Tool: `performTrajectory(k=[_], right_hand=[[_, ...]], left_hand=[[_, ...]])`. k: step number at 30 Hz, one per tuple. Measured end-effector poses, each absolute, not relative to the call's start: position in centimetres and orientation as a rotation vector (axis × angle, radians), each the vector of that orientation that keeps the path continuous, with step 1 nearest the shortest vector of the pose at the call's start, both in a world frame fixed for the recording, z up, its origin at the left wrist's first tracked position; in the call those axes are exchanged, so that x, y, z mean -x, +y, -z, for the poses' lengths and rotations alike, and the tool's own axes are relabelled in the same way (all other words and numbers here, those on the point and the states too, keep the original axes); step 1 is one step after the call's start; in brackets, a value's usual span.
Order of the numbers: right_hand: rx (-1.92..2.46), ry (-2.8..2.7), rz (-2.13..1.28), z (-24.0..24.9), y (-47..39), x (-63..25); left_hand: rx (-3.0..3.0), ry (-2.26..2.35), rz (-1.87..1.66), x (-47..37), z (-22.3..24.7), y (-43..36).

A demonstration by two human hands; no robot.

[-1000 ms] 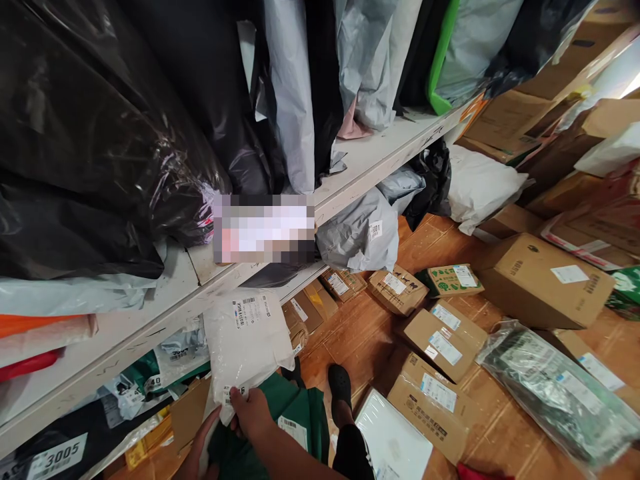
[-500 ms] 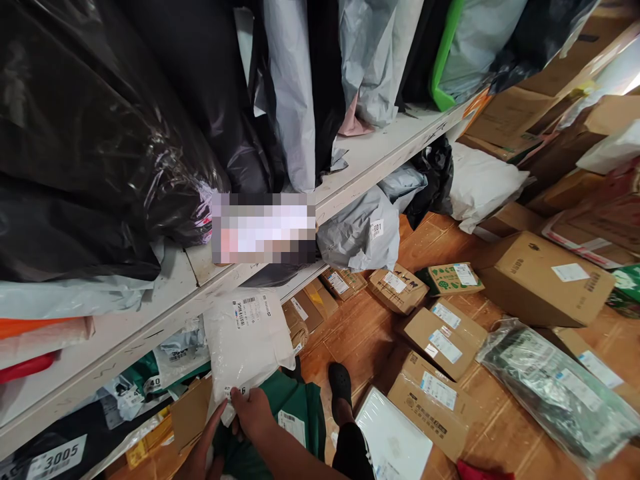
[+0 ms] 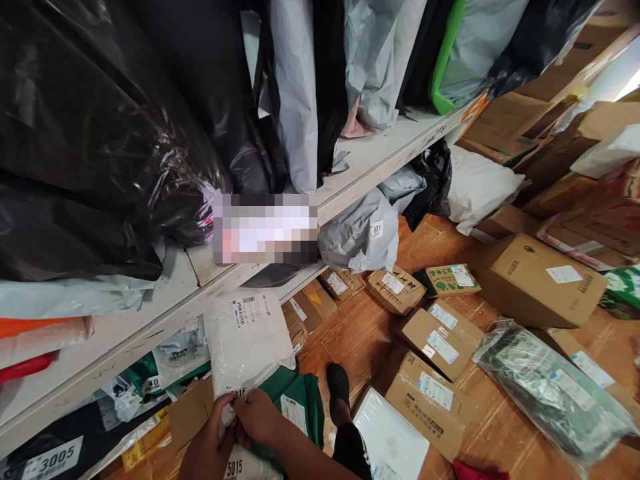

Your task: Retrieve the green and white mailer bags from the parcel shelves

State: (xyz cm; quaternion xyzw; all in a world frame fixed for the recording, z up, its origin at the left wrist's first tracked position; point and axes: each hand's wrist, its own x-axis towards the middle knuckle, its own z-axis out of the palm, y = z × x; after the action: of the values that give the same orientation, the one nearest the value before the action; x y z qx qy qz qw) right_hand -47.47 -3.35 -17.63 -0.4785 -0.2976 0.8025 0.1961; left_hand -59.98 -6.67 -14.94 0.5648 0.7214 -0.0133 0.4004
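White poly parcel (image 3: 247,343) w/ barcode label up top and a "2016"-type number sticker at its bottom edge: I hold it upright, low in front of the shelf (image 3: 165,310), its top reaching about to the shelf's front edge. My right hand (image 3: 260,417) pinches the bottom edge, thumb over the sticker corner; fingers closed on the plastic. My left hand (image 3: 210,447) comes up from below and closes on the same bottom corner, just beside the right, the two hands touching. So both grips are narrow, both on the parcel.

Behind/under it: green mailer (image 3: 295,407) w/ a white label, and another numbered sticker "5015" (image 3: 235,468) low by my wrists. A cardboard flap (image 3: 190,413) sits to the left.

Step in hand, as I judge it: checking the number tag at the parcel's base, i.e. sorting by no. Next move prob. calls for a firm two-hand hold, since the bag is soft and floppy, and a gap found among the packed bags (image 3: 295,100) standing on the shelf above.

Further out: floor (image 3: 360,333) is wood, littered w/ cardboard boxes (image 3: 540,280) and a clear-wrapped pack (image 3: 550,393). My black shoe (image 3: 339,387) stands between them.
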Motion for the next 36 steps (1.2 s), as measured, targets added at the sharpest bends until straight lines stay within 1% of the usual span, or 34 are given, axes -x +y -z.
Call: performTrajectory(k=[11, 17, 23, 25, 27, 30, 33, 36], right_hand=[[1.419, -0.752, -2.242, 17.9, -3.6, 47.3], [1.441, -0.733, -2.280, 17.2, -3.5, 46.5], [1.417, -0.845, -2.292, 16.3, -3.5, 44.7], [1.441, -0.890, -2.242, 16.4, -3.2, 43.9], [1.481, -0.921, -2.122, 16.4, -2.6, 43.0], [1.509, -0.906, -1.801, 15.1, -0.6, 41.5], [1.437, -0.794, -1.372, 11.5, 2.3, 40.0], [1.131, -0.537, -0.976, 6.4, 5.8, 38.5]], left_hand=[[-1.348, 1.884, -0.059, 57.9, 13.2, -6.0], [-1.301, 1.827, 0.075, 59.2, 13.9, -5.4], [-1.337, 1.877, 0.051, 59.6, 14.4, -5.2], [-1.372, 1.891, 0.001, 59.5, 14.6, -5.2], [-1.415, 1.886, -0.072, 59.5, 14.9, -5.3], [-1.455, 1.840, -0.128, 59.9, 15.6, -5.4], [-1.492, 1.847, -0.137, 60.0, 16.4, -5.3], [-1.536, 1.898, -0.181, 59.9, 17.0, -5.3]])
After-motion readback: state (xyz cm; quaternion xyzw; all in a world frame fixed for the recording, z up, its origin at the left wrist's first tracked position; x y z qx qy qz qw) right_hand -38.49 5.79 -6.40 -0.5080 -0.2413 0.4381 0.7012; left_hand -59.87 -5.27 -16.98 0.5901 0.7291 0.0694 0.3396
